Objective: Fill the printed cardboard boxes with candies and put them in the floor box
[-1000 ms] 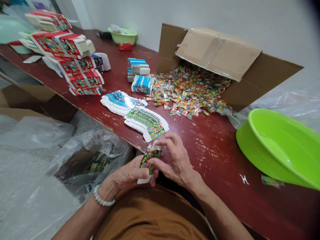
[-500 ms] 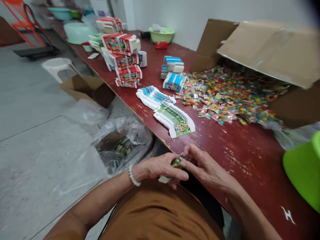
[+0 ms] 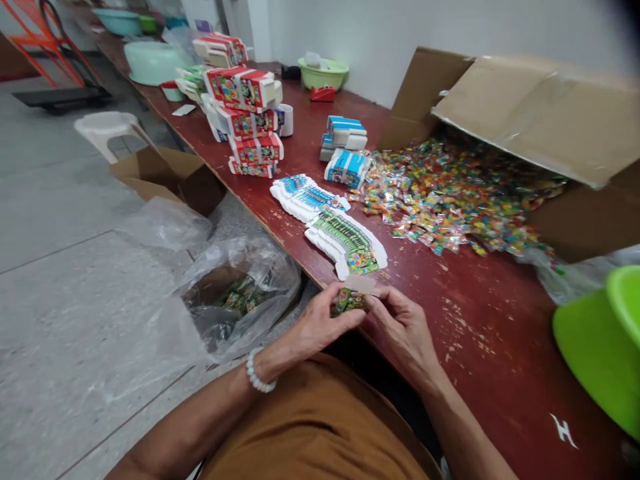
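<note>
One white plastic stool (image 3: pixel 106 125) stands on the floor at far left, off the bench (image 3: pixel 430 293). Next, below the bench's front edge, a clear plastic bag (image 3: pixel 281 265) gapes open around green packets (image 3: pixel 240 297). Red printed cartons (image 3: pixel 241 89), taped in bundles, are stacked along the front edge toward the far end. Nearer, a fanned row of blue flattened cartons (image 3: pixel 306 195) lies by that edge. The left hand (image 3: pixel 317 325), a beaded bracelet (image 3: pixel 257 371) at its wrist, grips the left end of a small green printed carton (image 3: pixel 349 301), thumb on the near side. This carton is just over the front edge, beside a fanned row of green flattened cartons (image 3: pixel 353 245), a pale flap rising from it. The right hand (image 3: pixel 411 328) pinches its right end, thumb against fingertips. Wrapped candies (image 3: pixel 450 193) spill from a tipped cardboard box (image 3: pixel 520 113) toward the back edge; farthest right sits a lime-green basin (image 3: pixel 595 340).
</note>
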Available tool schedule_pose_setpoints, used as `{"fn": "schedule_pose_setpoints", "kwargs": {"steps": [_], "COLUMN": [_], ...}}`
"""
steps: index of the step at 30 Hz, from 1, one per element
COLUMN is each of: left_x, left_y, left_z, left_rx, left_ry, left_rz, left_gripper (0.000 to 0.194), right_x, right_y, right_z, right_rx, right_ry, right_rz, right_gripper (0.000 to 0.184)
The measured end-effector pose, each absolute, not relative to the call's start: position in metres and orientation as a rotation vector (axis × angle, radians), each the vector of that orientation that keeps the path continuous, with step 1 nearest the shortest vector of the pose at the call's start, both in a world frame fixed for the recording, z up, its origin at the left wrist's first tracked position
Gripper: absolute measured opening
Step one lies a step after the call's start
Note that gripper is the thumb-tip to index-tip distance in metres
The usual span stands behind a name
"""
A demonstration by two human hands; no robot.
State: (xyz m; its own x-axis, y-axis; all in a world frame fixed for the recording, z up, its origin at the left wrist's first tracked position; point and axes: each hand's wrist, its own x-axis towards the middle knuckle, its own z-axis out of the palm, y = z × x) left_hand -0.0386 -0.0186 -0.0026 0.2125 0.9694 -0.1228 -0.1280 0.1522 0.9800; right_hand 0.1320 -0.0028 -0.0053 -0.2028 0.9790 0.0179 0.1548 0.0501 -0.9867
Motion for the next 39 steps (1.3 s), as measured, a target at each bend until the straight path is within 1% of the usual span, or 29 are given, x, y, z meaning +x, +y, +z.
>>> {"fn": "schedule_pose_setpoints", "kwargs": {"steps": [2,4,6,7,9,11,14,16,18,20,21,24,25,27,29,30,32,34,36,39], "left_x": [-0.039,-0.037,-0.035,-0.034,-0.033,-0.034,-0.037,-0.039,-0.039,-0.039,-0.039,-0.039,-0.039,-0.039,-0.038,-0.036,-0.034,-0.031,-0.030,-0.030], "left_y": [-0.022,-0.025,-0.028,-0.028,-0.029,-0.027,-0.024,-0.023,-0.021,-0.019,-0.019,-0.019,-0.019,-0.020,-0.022,-0.022,-0.022,-0.021,-0.019,-0.017], "left_z": [-0.007,-0.011,-0.011,-0.011,-0.009,-0.006,-0.002,-0.001,-0.001,-0.001,-0.001,-0.002,-0.003,-0.005,-0.008,-0.010,-0.011,-0.012,-0.013,-0.013], "left_rx": [1.024,0.950,0.917,0.906,0.907,0.914,0.901,0.913,0.984,1.035,1.023,0.850,0.792,0.696,0.613,0.574,0.510,0.501,0.549,0.690], "left_ry": [1.055,1.050,1.036,1.025,1.019,1.029,1.017,1.018,1.047,1.059,1.048,0.987,0.961,0.904,0.877,0.889,0.933,0.959,0.971,0.976], "left_rz": [1.103,1.168,1.238,1.259,1.263,1.228,1.131,1.077,1.059,1.069,1.079,1.078,1.032,0.887,0.784,0.771,0.768,0.757,0.767,0.810], "left_gripper": [0.045,0.057,0.063,0.063,0.059,0.049,0.036,0.031,0.026,0.024,0.029,0.061,0.066,0.059,0.054,0.053,0.054,0.058,0.064,0.069], "right_x": [0.130,0.125,0.119,0.116,0.112,0.111,0.118,0.125,0.130,0.133,0.134,0.136,0.137,0.137,0.136,0.135,0.133,0.130,0.126,0.122], "right_y": [-0.002,-0.001,-0.002,-0.003,-0.004,-0.004,0.000,0.004,0.007,0.009,0.009,0.008,0.007,0.006,0.006,0.007,0.008,0.009,0.011,0.013], "right_z": [-0.007,-0.009,-0.012,-0.013,-0.014,-0.013,-0.010,-0.008,-0.006,-0.005,-0.006,-0.008,-0.008,-0.009,-0.008,-0.008,-0.007,-0.007,-0.006,-0.005], "right_rx": [-1.214,-1.180,-1.116,-1.082,-1.036,-1.043,-1.083,-1.073,-1.036,-1.019,-1.027,-1.085,-1.099,-1.088,-1.063,-1.063,-1.086,-1.105,-1.081,-1.052], "right_ry": [-1.470,-1.376,-1.267,-1.223,-1.165,-1.132,-1.078,-0.998,-0.946,-1.009,-1.079,-1.290,-1.346,-1.477,-1.617,-1.655,-1.594,-1.392,-1.177,-1.011], "right_rz": [1.223,1.255,1.300,1.315,1.314,1.310,1.462,1.624,1.692,1.653,1.609,1.407,1.305,1.123,1.043,1.061,1.212,1.432,1.619,1.709], "right_gripper": [0.025,0.037,0.049,0.048,0.040,0.033,0.031,0.032,0.034,0.039,0.036,0.024,0.022,0.018,0.017,0.018,0.019,0.022,0.029,0.033]}}
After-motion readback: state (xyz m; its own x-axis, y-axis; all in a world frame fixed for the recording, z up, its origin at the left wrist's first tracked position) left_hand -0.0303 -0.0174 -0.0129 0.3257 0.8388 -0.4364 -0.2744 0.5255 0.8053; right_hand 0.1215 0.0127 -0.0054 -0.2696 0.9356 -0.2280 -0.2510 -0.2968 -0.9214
